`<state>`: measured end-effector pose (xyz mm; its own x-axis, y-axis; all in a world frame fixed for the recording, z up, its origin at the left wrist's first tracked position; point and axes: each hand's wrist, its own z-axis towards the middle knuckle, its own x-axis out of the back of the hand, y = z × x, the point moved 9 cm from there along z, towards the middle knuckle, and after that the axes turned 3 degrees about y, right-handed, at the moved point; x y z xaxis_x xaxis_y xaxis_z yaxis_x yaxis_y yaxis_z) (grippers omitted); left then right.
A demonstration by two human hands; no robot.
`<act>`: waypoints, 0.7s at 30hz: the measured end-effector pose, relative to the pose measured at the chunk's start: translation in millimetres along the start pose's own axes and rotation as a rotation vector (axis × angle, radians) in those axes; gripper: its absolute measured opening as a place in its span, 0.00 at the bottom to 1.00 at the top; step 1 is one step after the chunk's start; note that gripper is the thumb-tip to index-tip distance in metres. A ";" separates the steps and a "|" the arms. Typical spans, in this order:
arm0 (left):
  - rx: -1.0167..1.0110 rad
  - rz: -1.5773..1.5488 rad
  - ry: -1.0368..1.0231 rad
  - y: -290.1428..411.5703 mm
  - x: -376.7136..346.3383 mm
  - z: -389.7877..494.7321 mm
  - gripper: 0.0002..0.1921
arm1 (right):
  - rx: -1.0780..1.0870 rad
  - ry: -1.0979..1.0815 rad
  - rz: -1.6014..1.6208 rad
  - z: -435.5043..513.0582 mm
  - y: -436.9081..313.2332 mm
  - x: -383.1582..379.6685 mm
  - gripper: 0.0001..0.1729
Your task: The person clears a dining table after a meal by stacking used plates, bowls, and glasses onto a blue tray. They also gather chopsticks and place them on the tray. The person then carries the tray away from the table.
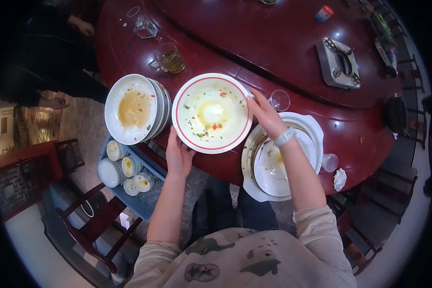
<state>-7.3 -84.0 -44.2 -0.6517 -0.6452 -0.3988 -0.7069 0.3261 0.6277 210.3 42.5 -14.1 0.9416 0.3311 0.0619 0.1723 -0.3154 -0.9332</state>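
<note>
Between my hands is a large white bowl [212, 113] with a red ring inside its rim, soiled with oil and bits of food. My left hand [179, 154] supports its lower left edge, and my right hand [266, 111] grips its right rim. To its left stands a stack of used white dishes [130, 108], the top one holding brown sauce. Partly under my right forearm lie a white eared dish [312, 126] and a smaller soiled white plate [270, 176] inside it.
A blue plastic crate [154, 196] with small bowls stands beside the red table [216, 46]. A glass mug [171, 59], clear cup [280, 100], metal-sided portable stove [340, 64] and crumpled tissue [340, 179] are on the table. Another person's hand [55, 103] is at left, near wooden chairs.
</note>
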 end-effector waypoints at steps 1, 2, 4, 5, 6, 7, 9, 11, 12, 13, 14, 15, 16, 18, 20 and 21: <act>-0.018 -0.084 -0.229 10.0 -21.3 5.6 0.26 | -0.139 -0.017 0.205 20.4 12.0 -16.5 0.40; -0.003 -0.090 -0.174 12.7 -18.7 13.8 0.26 | -0.151 -0.018 0.242 26.6 13.3 -23.1 0.39; 0.002 -0.132 -0.157 15.5 -23.3 20.7 0.26 | -0.196 -0.002 0.305 33.4 11.5 -31.2 0.37; -0.018 -0.122 -0.163 17.9 -26.0 18.9 0.26 | -0.212 0.002 0.328 31.4 8.1 -32.1 0.36; -0.004 -0.116 -0.131 17.3 -25.2 15.4 0.27 | -0.254 0.025 0.352 27.5 6.9 -32.0 0.35; 0.040 -0.104 -0.049 14.4 -21.3 12.0 0.27 | -0.238 -0.001 0.360 24.1 -0.3 -34.1 0.34; 0.000 -0.111 -0.071 18.4 -29.3 -6.0 0.27 | -0.240 0.006 0.380 12.4 -8.1 -25.5 0.33; 0.025 -0.129 -0.059 14.0 -33.5 -26.6 0.27 | -0.192 0.055 0.329 -4.1 -13.8 -6.7 0.29; -0.025 -0.105 -0.137 21.5 -42.7 -32.0 0.27 | -0.166 0.038 0.351 -8.5 -18.8 0.1 0.28; -0.025 -0.084 -0.163 24.5 -46.3 -31.1 0.27 | -0.082 -0.023 0.394 -10.3 -26.8 -1.5 0.27; 0.043 -0.075 -0.107 18.9 -44.3 -32.5 0.27 | -0.045 0.057 0.354 -13.4 -29.2 7.0 0.26; 0.027 -0.076 -0.160 16.1 -52.6 -35.5 0.26 | -0.123 0.153 0.348 -21.7 -20.9 19.2 0.26; 0.094 -0.074 -0.144 0.9 -56.6 -38.7 0.25 | -0.141 0.201 0.356 -39.8 -20.0 33.2 0.26; 0.223 -0.050 -0.170 -39.1 -71.6 -55.8 0.25 | -0.191 0.267 0.386 -82.6 -16.7 63.8 0.26; 0.243 0.004 -0.242 -60.5 -86.2 -56.0 0.26 | -0.287 0.323 0.423 -100.1 0.0 83.6 0.27; 0.273 0.025 -0.252 -71.8 -90.6 -54.8 0.27 | -0.293 0.347 0.448 -105.2 10.1 92.9 0.27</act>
<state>117.6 -86.9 -16.5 -0.6929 -0.4554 -0.5590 -0.7150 0.5339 0.4513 330.0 -23.5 19.4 0.9711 -0.1816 -0.1551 -0.2346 -0.6030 -0.7625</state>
